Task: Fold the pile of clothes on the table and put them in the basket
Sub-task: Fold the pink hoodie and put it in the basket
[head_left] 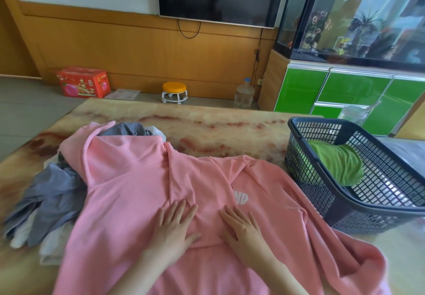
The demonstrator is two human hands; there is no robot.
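Pink sweatshirt (128, 179) under flat left hand (176, 223), right hand (241, 228), overlapping grey clothes (53, 193); basket (305, 179) perhaps touches it.

Only the person's two arms show, at the near edge: the left hand (176, 223) with the left forearm (138, 269), and to its right the right hand (241, 228) with the right forearm (278, 274). Both forearms are bare from the wrist down to the near edge of the view, and both hands are bare as well. The fingers are slim and the nails look short, though the view is too soft to show finer detail.
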